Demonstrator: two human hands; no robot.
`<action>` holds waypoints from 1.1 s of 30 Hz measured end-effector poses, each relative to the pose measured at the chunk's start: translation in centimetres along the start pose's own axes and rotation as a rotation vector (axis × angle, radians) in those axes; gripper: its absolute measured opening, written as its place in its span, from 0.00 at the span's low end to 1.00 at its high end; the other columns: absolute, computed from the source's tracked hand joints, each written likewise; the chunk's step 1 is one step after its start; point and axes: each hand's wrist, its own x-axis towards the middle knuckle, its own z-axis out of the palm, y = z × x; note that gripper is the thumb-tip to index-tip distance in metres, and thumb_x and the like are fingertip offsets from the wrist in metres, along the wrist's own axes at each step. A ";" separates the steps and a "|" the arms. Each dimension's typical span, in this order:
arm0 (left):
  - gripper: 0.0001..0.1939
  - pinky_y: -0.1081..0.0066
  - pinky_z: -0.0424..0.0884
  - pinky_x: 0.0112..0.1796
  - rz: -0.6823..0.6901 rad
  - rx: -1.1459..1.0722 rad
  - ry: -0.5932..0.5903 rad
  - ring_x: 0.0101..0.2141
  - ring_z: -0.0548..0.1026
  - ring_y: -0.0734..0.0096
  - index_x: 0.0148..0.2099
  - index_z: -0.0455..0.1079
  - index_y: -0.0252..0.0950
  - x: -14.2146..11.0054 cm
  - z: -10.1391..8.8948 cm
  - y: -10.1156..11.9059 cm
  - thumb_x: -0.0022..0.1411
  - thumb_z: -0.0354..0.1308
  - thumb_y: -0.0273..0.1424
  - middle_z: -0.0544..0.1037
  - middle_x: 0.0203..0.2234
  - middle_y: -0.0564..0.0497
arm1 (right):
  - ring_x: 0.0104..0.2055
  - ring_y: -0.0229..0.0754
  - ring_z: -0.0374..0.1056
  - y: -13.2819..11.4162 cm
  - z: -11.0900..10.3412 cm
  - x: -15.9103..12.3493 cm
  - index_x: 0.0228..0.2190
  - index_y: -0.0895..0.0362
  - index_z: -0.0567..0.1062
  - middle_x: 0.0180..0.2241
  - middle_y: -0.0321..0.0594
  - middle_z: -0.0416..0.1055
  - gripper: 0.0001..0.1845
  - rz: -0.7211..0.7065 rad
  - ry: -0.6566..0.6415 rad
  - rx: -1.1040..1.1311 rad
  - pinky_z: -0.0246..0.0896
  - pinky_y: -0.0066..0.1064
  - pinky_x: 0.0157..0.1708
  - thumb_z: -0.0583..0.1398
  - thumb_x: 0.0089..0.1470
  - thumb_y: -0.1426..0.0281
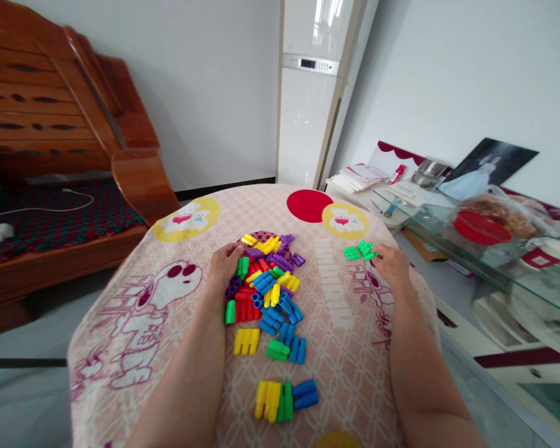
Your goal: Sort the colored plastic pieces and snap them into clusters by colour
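A pile of plastic toy building blocks (246, 307) in red, blue, yellow, green and purple lies on the tablecloth, each shaped like joined tubes. My left hand (224, 264) rests at the pile's left edge, next to a green block (242, 267). Its fingers are curled together, and whatever may be in them is hidden. Off to the right of the pile, my right hand (392, 266) pinches a green block (368, 251) at its near end. Another green block (352, 253) lies against it on the left.
Nearer me is a row of yellow, green and blue blocks (284, 401). The round table wears a patterned cloth (168, 348). A wooden bench (135, 168) stands at left, a white tall cabinet unit (305, 112) behind, and a glass-topped stand (429, 227) at right carries a red bowl (483, 228).
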 end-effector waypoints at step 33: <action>0.23 0.71 0.70 0.38 0.032 -0.004 -0.011 0.36 0.76 0.63 0.46 0.79 0.32 0.5 0.2 -0.9 0.54 0.54 0.40 0.83 0.36 0.49 | 0.64 0.56 0.52 -2.5 3.8 0.3 0.25 0.58 0.79 0.57 0.52 0.68 0.10 -0.188 0.330 0.194 0.50 0.50 0.63 0.59 0.53 0.69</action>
